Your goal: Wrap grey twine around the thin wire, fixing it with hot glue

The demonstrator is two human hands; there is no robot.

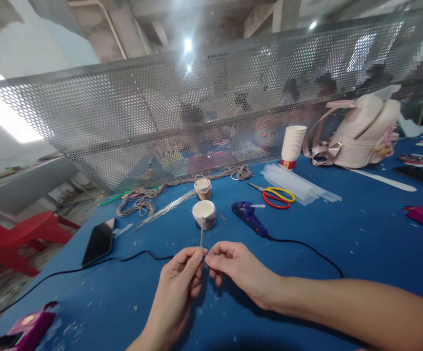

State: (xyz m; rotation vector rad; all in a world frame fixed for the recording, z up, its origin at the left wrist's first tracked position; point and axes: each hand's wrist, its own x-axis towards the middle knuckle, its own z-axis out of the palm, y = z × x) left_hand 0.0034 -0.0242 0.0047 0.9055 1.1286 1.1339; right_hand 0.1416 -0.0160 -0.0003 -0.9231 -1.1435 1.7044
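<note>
My left hand (pixel 182 278) is closed, with a thin grey-brown cord (pixel 201 237) pinched between thumb and forefinger. The cord runs up from the fingertips to a small white-rimmed cup (pixel 206 221) with a greyish wrapped side, standing upright on the table. Close beside the left fingertips, my right hand (pixel 235 265) is closed in a pinch; whatever lies between its fingers is hidden. Behind the cup stands a second small cup (pixel 204 191) with a brownish lower side. A blue glue gun (pixel 250 218) lies to the right of the cups, a clear stick at its back.
The blue table (pixel 116 297) also holds scissors (pixel 279 197), clear plastic strips (pixel 299 183), stacked paper cups (pixel 293 146), a pale backpack (pixel 361 129), a phone (pixel 99 241) and loose grey cord (pixel 138 204). A black cable (pixel 134 257) crosses it. A perforated metal screen (pixel 123 117) stands behind.
</note>
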